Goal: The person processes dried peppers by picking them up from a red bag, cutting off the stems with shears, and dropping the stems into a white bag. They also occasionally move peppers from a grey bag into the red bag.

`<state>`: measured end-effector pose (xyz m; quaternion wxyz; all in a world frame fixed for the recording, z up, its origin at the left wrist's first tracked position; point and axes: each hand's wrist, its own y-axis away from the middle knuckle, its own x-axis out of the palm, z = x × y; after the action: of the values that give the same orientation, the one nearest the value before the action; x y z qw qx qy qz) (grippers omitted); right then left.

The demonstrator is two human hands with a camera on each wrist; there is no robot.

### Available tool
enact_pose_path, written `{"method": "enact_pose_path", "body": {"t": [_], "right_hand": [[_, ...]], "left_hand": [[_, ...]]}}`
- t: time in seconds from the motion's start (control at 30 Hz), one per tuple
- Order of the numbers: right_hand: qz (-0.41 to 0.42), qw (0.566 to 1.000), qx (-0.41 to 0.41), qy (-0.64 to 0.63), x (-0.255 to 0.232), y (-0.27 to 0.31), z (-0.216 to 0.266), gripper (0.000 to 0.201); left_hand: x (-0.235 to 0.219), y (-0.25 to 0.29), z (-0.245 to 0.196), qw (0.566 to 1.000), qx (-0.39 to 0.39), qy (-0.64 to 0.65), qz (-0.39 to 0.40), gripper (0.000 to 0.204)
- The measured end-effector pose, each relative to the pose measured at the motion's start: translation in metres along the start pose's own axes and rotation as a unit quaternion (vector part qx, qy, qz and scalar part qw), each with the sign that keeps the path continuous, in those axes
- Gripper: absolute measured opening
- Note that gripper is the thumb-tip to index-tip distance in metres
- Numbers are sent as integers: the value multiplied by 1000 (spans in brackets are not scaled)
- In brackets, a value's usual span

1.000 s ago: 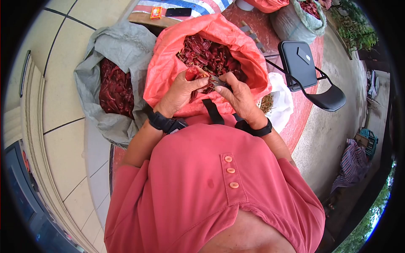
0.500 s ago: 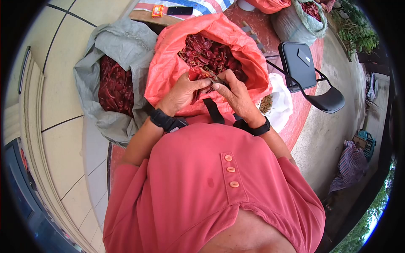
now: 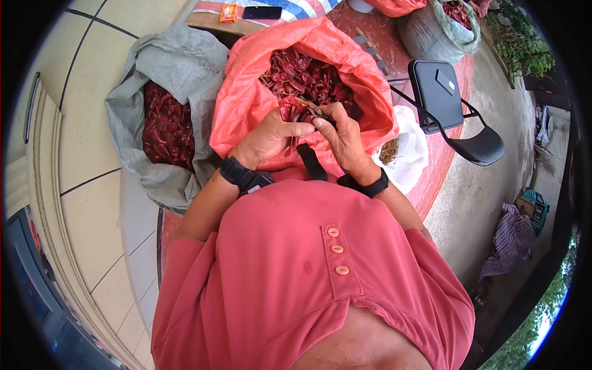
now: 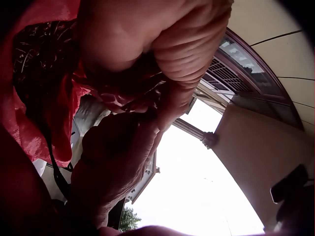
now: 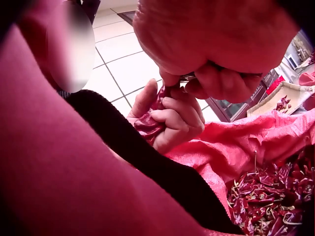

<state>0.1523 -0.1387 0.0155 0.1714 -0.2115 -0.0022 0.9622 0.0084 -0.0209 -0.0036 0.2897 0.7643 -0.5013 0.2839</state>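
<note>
Over the near rim of an open pink-red woven sack point(image 3: 246, 74) full of dried red chillies point(image 3: 302, 71), both hands meet. My left hand point(image 3: 268, 139) grips a few dried red chillies point(image 5: 150, 123), its fingers curled round them in the right wrist view and its thumb pointing at the other hand. Between the thumb and curled fingers of my right hand point(image 3: 346, 142) is a small dark metal cutting tool point(image 3: 320, 113), at the stem ends of the held chillies. Its shape is mostly hidden by the fingers.
A grey sack point(image 3: 176, 58) of deep red chillies stands on the left. To the right are a white bag point(image 3: 412, 148) holding dry stems and a black folding chair point(image 3: 438, 92). A phone point(image 3: 262, 12) and a small box point(image 3: 229, 13) lie at the back.
The right hand has shifted slightly left and down. The held chillies have turned in the left hand, and the bright red one that showed above its fingers now shows less.
</note>
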Motion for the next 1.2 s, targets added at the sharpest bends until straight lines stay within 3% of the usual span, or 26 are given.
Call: {"method": "enact_pose_path", "body": {"t": [0.2,0.3,0.43,0.53,0.6,0.63,0.67,0.73,0.87,0.9,1.0,1.03,1.13,1.2], "right_hand": [[14,998,40,-43,3,-4,-3,24],[-2,999,20,-31,3,-8,-14,23],[-96,974,144,-144,2,-25,-33,23],[-96,952,218,-190,13,-46,-93,29],[-93,981,172,-2,26,-62,-100,33],[-74,985,155,-3,33,-68,-114,35],[-5,987,140,76,40,-78,-139,33],[-20,974,89,209,69,-92,-187,30],[52,970,108,211,88,-102,-211,33],[81,966,148,196,89,-101,-212,35],[128,973,166,93,87,-89,-222,29],[127,973,189,-21,88,-81,-227,22],[116,886,358,-272,51,-73,-152,12],[116,885,331,-306,38,-65,-131,12]], "left_hand": [[-3,-1,-4,999,-31,-29,-8,25],[-3,0,-5,997,-47,-52,-35,23],[-12,6,-5,990,-75,-63,-102,18],[-20,9,1,974,-69,-119,-180,14],[-25,11,2,963,-72,-143,-217,11],[-28,14,1,960,-84,-142,-225,10],[-30,16,-1,957,-95,-143,-234,10],[-25,19,-4,954,-93,-154,-240,11],[-32,25,-3,949,-93,-178,-244,12],[-31,26,-5,947,-91,-178,-250,12],[-39,28,-1,942,-96,-179,-266,11],[-46,28,1,937,-111,-186,-274,11],[-63,21,14,939,-98,-181,-277,11],[-62,15,16,943,-76,-166,-278,11]]}}
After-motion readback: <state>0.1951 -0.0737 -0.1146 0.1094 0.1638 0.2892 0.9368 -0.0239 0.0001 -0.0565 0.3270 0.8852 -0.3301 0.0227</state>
